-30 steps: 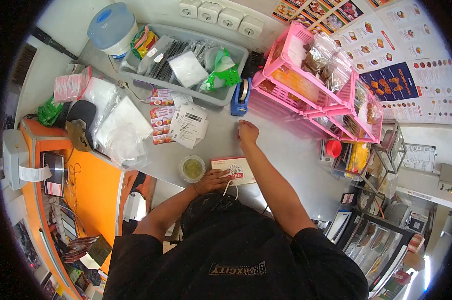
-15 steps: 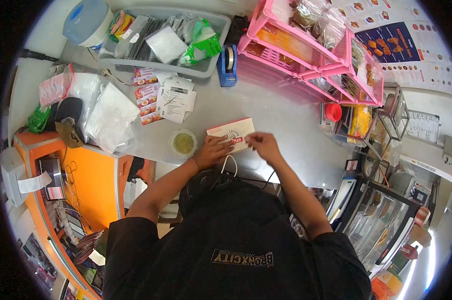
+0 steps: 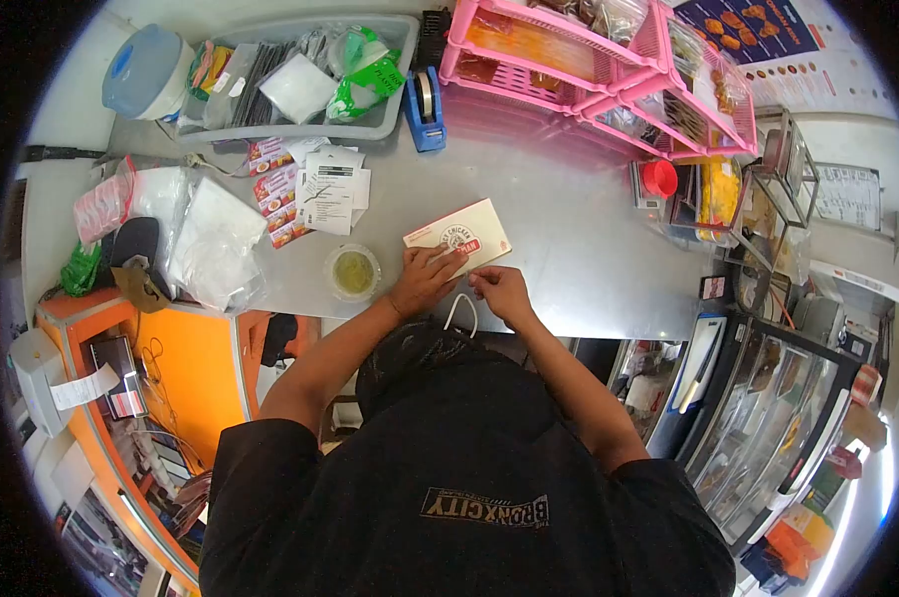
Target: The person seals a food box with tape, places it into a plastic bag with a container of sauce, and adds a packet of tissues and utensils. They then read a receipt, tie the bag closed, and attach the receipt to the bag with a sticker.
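While your left hand [image 3: 422,282] lies flat with its fingers spread over the near end of the cardboard food box [image 3: 458,237], pressing it to the steel counter [image 3: 569,249], your right hand [image 3: 501,294] has come back from far across the counter, where it reached a second ago beside the blue tape dispenser [image 3: 425,97]. It now sits at the near edge of the counter, just beside the box's near right corner, fingers curled together as though pinching something small; whether it actually has hold of anything, you cannot tell from this view. That return puts both of your hands on one object, so the work in hand looks to be at the box itself, likely closing or sealing its near edge.

The box lies tilted on the counter, its printed lid up, its near end under your left fingers and its far end free. It is directly ahead of both hands, touching the left and at most barely touching the right.

Just to the left of the box stands a small round cup of green sauce [image 3: 352,272], close to your left wrist but apart from it. Farther left lie clear plastic bags [image 3: 211,239]; beyond them, printed slips and leaflets [image 3: 320,189]. At the far side sit the grey tray [image 3: 385,124] of packets, the tape dispenser and the pink wire rack [image 3: 589,85].
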{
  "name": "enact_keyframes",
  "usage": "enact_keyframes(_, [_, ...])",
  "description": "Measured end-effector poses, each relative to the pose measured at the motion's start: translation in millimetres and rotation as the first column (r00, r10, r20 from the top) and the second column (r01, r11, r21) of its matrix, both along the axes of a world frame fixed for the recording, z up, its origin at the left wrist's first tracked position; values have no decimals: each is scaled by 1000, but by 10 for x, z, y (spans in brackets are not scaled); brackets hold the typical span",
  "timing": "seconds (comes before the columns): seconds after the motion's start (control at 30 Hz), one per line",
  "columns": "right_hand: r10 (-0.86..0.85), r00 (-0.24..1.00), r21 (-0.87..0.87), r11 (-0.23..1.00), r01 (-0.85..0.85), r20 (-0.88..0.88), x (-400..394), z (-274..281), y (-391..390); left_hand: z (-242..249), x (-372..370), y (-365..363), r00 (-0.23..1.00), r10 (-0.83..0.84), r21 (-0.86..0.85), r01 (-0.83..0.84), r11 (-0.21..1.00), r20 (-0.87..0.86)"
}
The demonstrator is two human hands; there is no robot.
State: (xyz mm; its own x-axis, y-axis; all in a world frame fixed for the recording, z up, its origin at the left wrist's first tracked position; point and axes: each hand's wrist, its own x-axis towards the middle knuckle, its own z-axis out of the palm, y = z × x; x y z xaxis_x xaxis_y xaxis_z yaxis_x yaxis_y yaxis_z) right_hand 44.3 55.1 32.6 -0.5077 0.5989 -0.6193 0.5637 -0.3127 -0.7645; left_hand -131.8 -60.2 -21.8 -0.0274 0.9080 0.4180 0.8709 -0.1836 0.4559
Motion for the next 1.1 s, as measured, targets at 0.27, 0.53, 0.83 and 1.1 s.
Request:
enact_keyframes(0.27, [-59, 992, 19, 998, 62, -112, -15, 41, -35, 75, 13, -16, 1000, 22, -42, -22, 999, -17])
enact_keyframes(0.53, [-100, 960, -26, 995, 96, -263, 38, 250, -34, 54, -24, -9, 995, -35, 16, 37, 999, -90])
enact_keyframes(0.83, [7, 993, -34, 999, -11, -114, 83, -145, -59, 39, -8, -26, 1000, 6, -71, -6, 997, 5])
enact_keyframes(1.1, [39, 999, 11, 999, -39, 3, 89, -151, -83, 9, -4, -13, 992, -31, -21, 29, 999, -121])
